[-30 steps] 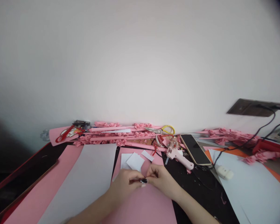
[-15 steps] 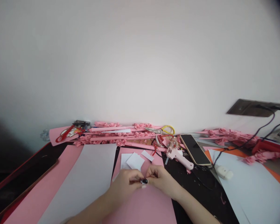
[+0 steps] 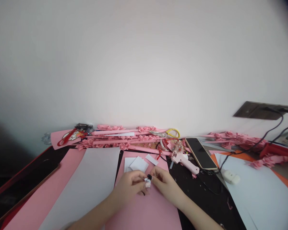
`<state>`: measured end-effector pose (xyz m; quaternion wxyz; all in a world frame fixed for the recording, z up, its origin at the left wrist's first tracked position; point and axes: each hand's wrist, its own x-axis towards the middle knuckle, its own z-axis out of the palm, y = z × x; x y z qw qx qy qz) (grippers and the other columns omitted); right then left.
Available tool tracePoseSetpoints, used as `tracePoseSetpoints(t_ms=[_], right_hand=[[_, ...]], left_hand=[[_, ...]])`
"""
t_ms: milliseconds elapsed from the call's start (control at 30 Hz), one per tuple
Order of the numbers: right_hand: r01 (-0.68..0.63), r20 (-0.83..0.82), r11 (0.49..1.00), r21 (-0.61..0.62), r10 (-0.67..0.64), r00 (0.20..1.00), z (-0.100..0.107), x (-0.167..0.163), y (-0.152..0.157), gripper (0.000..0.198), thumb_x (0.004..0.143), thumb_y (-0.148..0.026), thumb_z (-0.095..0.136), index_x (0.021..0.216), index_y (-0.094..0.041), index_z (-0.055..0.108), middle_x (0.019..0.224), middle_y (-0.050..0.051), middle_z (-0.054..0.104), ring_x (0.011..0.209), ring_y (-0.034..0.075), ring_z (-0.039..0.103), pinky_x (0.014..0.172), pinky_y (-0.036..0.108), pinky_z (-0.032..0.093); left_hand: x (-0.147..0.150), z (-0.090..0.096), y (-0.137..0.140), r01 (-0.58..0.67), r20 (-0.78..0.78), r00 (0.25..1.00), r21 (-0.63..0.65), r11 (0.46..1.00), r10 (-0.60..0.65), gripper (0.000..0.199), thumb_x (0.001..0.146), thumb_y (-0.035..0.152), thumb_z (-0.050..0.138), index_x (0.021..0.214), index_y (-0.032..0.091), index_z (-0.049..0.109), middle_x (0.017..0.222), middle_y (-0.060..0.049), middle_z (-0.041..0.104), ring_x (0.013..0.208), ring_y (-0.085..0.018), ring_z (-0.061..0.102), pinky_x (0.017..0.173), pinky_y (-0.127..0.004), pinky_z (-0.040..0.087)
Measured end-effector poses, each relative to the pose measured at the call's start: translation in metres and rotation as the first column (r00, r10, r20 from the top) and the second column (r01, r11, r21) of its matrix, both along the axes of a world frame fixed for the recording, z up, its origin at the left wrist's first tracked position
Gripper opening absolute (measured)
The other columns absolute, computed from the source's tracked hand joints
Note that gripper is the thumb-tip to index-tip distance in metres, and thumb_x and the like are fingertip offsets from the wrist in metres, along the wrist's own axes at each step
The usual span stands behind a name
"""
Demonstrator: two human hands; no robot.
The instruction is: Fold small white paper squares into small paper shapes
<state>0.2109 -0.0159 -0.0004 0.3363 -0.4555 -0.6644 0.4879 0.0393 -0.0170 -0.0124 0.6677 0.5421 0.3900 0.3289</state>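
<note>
My left hand [image 3: 130, 186] is closed in a pinch on a small white piece of paper [image 3: 147, 180], seemingly folded; fingertips cover most of it. Close by on the right, my right hand [image 3: 166, 183] has its thumb and bent fingers together at the edge of that piece. A small dark spot, perhaps a nail, shows at the right thumb tip. Both hands are above a pink paper sheet [image 3: 156, 207]. Just beyond them lie several white paper squares [image 3: 139, 163] and a narrow white strip [image 3: 152, 159].
A pink glue gun [image 3: 187, 163], a phone [image 3: 201, 154] and yellow-handled scissors [image 3: 172, 133] lie beyond my right hand. Pink paper-flower stems [image 3: 132, 139] line the wall. White sheets [image 3: 91, 179] flank both sides; a white case [image 3: 230, 176] sits right, and cables run to a wall socket [image 3: 256, 110].
My fingertips have shifted: the right thumb and the dark spot have moved slightly up, and the left thumb now points up with more of the white piece showing. Surrounding things stay put.
</note>
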Motion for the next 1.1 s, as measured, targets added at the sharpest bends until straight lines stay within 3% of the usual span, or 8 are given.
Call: tracePoseSetpoints(t_ms=[200,433,667,933,1100], right_hand=[[0.047,-0.005,0.999,0.022,-0.047,0.999,-0.003,0.001,0.001,0.021,0.085,-0.031,0.045,0.069,-0.017,0.043,0.055,-0.006,0.034,0.048,0.009,0.028,0.045,0.020,0.023],[0.136,0.018,0.981,0.138,-0.140,0.990,0.000,0.002,0.000,0.019,0.085,-0.026,0.043,0.068,-0.018,0.042,0.058,-0.005,0.035,0.052,0.010,0.031,0.050,0.021,0.027],[0.064,0.082,0.984,0.167,-0.078,0.994,0.000,0.000,-0.003,0.015,0.084,-0.021,0.045,0.069,-0.017,0.046,0.058,-0.005,0.040,0.052,0.010,0.034,0.049,0.021,0.027],[0.098,0.038,0.962,0.254,-0.111,0.993,0.003,0.002,-0.005,0.004,0.082,-0.017,0.046,0.084,-0.018,0.049,0.061,-0.005,0.042,0.050,0.010,0.035,0.047,0.020,0.027],[0.107,0.077,0.957,0.270,-0.132,0.988,0.002,0.002,-0.005,0.009,0.081,-0.016,0.044,0.088,-0.018,0.050,0.063,-0.004,0.043,0.051,0.010,0.037,0.048,0.021,0.027]], left_hand=[[0.000,0.007,0.002,-0.036,0.046,0.998,-0.106,0.994,0.041,0.031,0.084,0.041,0.043,0.087,0.014,0.057,0.071,-0.003,0.064,0.063,-0.017,0.066,0.059,-0.026,0.048],[0.000,0.004,0.002,0.005,0.020,1.000,-0.068,0.998,-0.004,0.028,0.083,0.039,0.046,0.088,0.014,0.057,0.074,-0.006,0.067,0.065,-0.018,0.066,0.062,-0.027,0.048],[-0.001,0.001,0.002,0.025,0.062,0.998,-0.072,0.997,-0.020,0.026,0.079,0.036,0.055,0.093,0.015,0.057,0.080,-0.004,0.065,0.067,-0.018,0.067,0.065,-0.029,0.050],[-0.002,0.013,0.003,-0.073,0.043,0.996,-0.108,0.991,0.078,0.026,0.079,0.037,0.054,0.091,0.015,0.058,0.089,-0.008,0.066,0.079,-0.020,0.066,0.073,-0.031,0.049],[-0.005,0.017,0.006,-0.187,0.036,0.981,-0.103,0.977,0.192,0.027,0.077,0.038,0.055,0.090,0.015,0.057,0.096,-0.009,0.066,0.082,-0.021,0.066,0.077,-0.033,0.049]])
